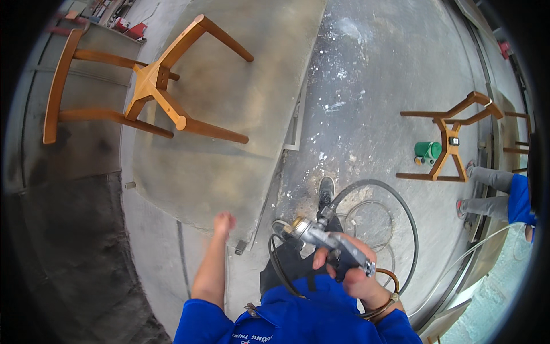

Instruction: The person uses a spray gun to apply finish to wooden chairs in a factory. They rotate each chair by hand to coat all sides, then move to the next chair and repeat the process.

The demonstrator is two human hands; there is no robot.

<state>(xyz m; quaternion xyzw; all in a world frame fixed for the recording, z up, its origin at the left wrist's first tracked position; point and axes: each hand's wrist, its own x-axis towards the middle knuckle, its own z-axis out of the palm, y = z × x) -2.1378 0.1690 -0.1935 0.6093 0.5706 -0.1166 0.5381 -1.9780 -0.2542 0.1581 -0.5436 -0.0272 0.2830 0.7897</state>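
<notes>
My right hand [360,266] grips a metal spray gun [321,236] by its handle, its brass-coloured nozzle end tilted up to the left. Hoses run from the gun, and a loop hangs by my wrist. My left hand [224,221] is in front of me near the table's edge, fingers curled in, with nothing visible in it; it is slightly blurred. Beyond it, a brown wooden chair frame [150,81] without a seat rests on a large grey tabletop [229,166]. Neither hand touches the frame.
A grey hose [408,218] loops over the paint-spotted floor [349,109] beside my feet. To the right are another wooden chair frame [447,146], a green bucket [427,150] and a person in grey trousers [487,207]. A dark, stained panel [63,149] borders the table's left.
</notes>
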